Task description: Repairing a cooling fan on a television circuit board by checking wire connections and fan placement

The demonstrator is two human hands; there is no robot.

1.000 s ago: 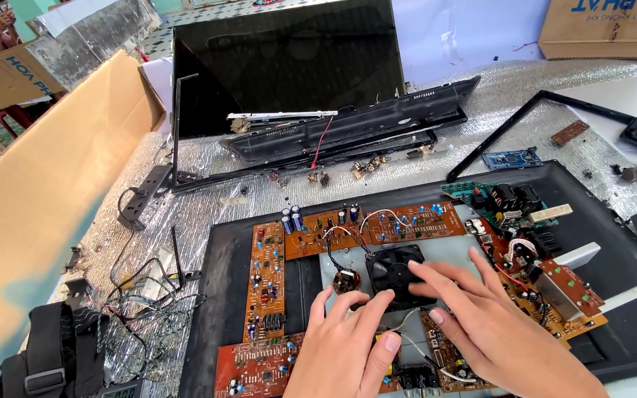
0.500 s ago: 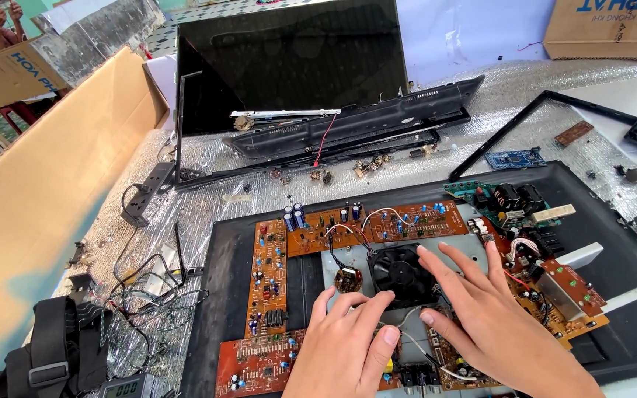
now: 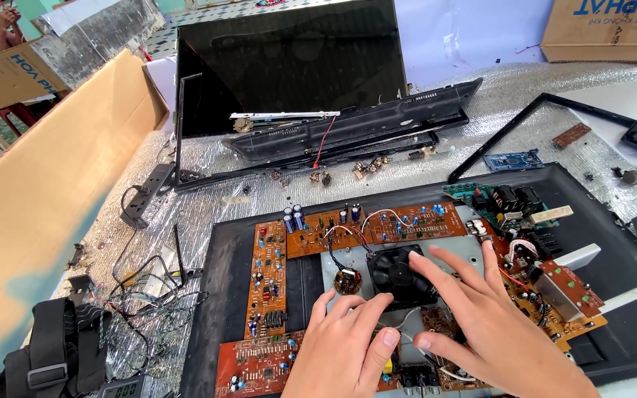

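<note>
From the head camera, you have both hands down on the opened chassis. Your left hand (image 3: 348,346) rests with its fingers loosely curled, tips on the grey metal plate (image 3: 466,254) just below the small black fan (image 3: 401,274); it grips nothing that I can see. Your right hand (image 3: 484,324) lies flat with fingers spread, released, its fingertips (image 3: 423,258) touching the fan's right edge and the plate beside it. The fan sits in the middle of the plate, ringed by the orange circuit boards (image 3: 270,276).

To handle this well, I'd judge you should keep pressure on the bare plate and the fan's housing, not on the upright capacitors or the thin red and white wires that cross near your right fingers. Steady the assembly with one hand while the other works, and move slowly, since the wires look easy to snag.

As for containers: the black shallow back shell (image 3: 219,295) acts as a tray and holds the boards, plate, fan and a green board (image 3: 481,193) at its upper right. The brown cardboard box (image 3: 46,206) at your left stands open; its inside is not visible. Another cardboard box (image 3: 606,29) sits at the far right, its contents hidden. Loose black wires (image 3: 141,295) lie outside the shell on the silver padded table cover (image 3: 540,81), below the dark screen panel (image 3: 289,59).
</note>
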